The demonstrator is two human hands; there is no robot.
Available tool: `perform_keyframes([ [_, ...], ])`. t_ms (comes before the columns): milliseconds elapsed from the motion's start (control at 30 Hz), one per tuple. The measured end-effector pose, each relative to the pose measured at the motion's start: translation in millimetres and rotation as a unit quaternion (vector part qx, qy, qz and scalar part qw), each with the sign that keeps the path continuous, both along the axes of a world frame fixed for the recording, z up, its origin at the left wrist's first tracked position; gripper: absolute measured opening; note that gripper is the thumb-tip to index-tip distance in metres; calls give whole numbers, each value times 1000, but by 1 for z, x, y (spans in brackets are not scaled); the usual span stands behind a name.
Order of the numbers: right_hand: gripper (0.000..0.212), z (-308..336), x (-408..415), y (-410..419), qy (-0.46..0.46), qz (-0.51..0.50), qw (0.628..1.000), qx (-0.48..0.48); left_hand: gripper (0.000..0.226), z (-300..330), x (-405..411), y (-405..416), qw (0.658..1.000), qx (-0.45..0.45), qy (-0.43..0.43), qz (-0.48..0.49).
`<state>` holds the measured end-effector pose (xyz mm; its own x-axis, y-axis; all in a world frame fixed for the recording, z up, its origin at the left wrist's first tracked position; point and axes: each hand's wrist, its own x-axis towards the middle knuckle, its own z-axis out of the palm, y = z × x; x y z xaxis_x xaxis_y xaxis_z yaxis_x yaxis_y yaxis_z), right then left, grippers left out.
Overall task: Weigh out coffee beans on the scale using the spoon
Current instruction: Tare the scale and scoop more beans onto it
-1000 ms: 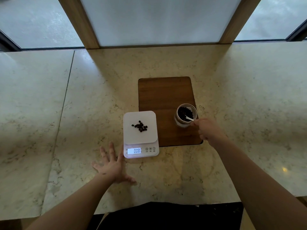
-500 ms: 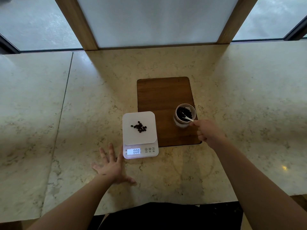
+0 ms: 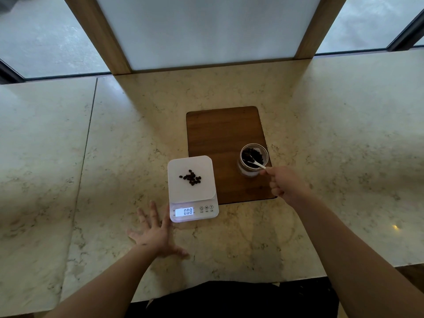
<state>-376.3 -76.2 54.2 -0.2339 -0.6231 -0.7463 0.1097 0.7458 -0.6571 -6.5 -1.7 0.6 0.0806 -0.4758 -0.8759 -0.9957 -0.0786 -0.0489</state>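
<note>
**Spoon dips deeper into the jar**

Since the earlier frame, I see the white spoon angle further into the round glass jar of dark beans; the right hand pinches its handle. The left hand stays flat, fingers spread, beside the glossy white scale, which carries a small pile of coffee beans. The jar stands on a rounded wooden board on the veined marble counter, below frosted windows.

View: one head-worn wide-angle camera, no second view to overlap.
Position: above the near edge of the marble counter, over the person's dark-clothed body.
Facing: forward and steeply down, toward the far edge and the frosted window panel.
Nearness: both forearms reach in from the bottom corners; the wooden board lies mid-frame, near.
Distortion: counter edges and window frames splay outward toward the frame's sides.
</note>
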Motion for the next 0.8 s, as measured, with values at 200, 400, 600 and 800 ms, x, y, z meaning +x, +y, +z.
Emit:
perform_keyframes([
  [200,29,-4,1,0,-9,0,1000,4,167,4,-3,0,1000,6,2,2],
  [400,29,-4,2,3,-9,-8,1000,-4,166,7,-5,1,1000,9,5,-1],
  [600,28,-4,3,5,-12,-20,1000,-10,165,9,-5,1,1000,8,4,-1],
  [800,27,-11,2,7,-12,-29,999,-14,165,7,-4,0,1000,11,2,-2],
])
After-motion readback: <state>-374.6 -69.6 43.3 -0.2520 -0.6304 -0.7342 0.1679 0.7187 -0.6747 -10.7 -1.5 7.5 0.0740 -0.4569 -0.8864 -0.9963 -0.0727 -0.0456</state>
